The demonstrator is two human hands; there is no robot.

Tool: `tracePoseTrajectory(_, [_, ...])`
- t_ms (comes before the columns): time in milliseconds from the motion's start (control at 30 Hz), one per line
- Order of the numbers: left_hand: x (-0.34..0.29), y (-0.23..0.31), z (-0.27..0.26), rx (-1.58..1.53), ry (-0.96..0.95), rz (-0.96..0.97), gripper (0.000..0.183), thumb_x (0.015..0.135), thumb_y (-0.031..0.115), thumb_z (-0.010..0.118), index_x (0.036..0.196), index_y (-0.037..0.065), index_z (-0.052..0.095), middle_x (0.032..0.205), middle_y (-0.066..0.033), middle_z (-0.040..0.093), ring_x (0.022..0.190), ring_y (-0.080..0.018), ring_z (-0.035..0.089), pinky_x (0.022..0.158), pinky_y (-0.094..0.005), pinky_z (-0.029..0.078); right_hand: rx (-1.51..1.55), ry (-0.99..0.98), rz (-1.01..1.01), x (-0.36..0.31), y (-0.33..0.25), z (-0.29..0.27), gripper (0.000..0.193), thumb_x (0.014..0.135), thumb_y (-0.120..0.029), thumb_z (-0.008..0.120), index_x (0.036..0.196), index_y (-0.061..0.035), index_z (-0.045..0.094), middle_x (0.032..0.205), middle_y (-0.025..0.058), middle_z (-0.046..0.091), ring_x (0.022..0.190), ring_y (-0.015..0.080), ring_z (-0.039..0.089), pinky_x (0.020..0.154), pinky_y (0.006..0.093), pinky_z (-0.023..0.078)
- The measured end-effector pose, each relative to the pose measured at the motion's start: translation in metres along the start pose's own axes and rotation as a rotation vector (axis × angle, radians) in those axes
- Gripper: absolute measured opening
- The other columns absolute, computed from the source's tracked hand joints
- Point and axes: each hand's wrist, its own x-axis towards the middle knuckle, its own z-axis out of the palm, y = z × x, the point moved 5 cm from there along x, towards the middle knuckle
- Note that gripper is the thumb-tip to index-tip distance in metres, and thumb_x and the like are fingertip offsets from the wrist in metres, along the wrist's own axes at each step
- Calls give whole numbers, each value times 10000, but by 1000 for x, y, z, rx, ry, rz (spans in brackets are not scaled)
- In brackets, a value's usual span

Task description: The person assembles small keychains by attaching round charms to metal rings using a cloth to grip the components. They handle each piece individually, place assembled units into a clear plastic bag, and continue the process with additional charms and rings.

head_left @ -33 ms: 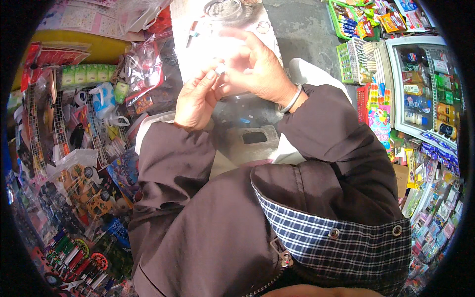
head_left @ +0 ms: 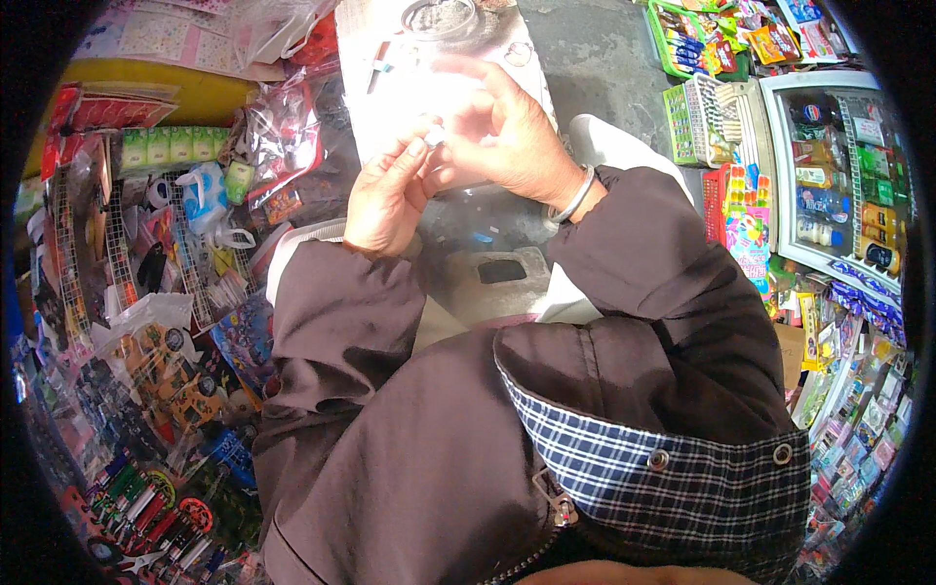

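Observation:
Over a brightly sunlit white board (head_left: pixel 385 127), my two hands meet at a small white piece (head_left: pixel 435 136). My left hand (head_left: pixel 385 200) is closed, pinching this piece between thumb and fingertips; its kind is too small and glare-washed to tell. From the other side, my right hand (head_left: pixel 526 141) reaches in with bent fingers, its thumb close against the piece. Strong glare bleaches the right fingertips, so what they grip cannot be made out. A silver bangle (head_left: pixel 573 195) circles the right wrist.
A round grey dish (head_left: pixel 439 19) stands at the board's far end, beside a small dark-and-blue tool (head_left: pixel 379 68). Packed goods on wire racks (head_left: pixel 195 258) crowd the left. On the right are snack baskets (head_left: pixel 682 122) and a drinks fridge (head_left: pixel 775 161). Below my hands is a grey stool (head_left: pixel 502 278).

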Motion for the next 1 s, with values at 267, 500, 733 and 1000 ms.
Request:
tracePoseTrajectory(267, [-1, 0, -1, 43, 41, -10, 291, 951, 174, 543, 1222, 68, 550, 1198, -14, 582, 1026, -110, 560, 845, -304, 485, -107, 21, -33, -2, -1, -1, 599, 810, -21, 642, 1353, -135, 417, 1018, -7, 611, 899, 46, 564, 738, 224, 467])
tracePoseTrajectory(500, [-1, 1, 3, 64, 72, 12, 290, 924, 138, 587, 1202, 57, 569, 1137, -19, 608, 984, -117, 581, 836, -298, 489, -90, 29, -52, -1, 2, -2, 620, 801, -34, 675, 1354, -148, 420, 1013, -17, 603, 881, 42, 559, 733, 225, 464])
tracePoseTrajectory(733, [-2, -1, 3, 115, 182, 80, 277, 888, 81, 636, 1159, 33, 609, 1008, -28, 639, 882, -111, 609, 782, -282, 505, -192, 43, -60, -1, 3, -1, 612, 796, -27, 665, 1347, -135, 423, 927, -23, 584, 828, 38, 541, 708, 223, 468])
tracePoseTrajectory(1000, [-4, 2, 1, 183, 250, 85, 171, 887, 112, 638, 1052, 66, 638, 1123, -61, 623, 891, -122, 600, 738, -293, 508, -113, 67, -111, -1, 0, 1, 545, 821, 27, 605, 1323, -82, 424, 779, 0, 598, 699, 43, 575, 638, 202, 495])
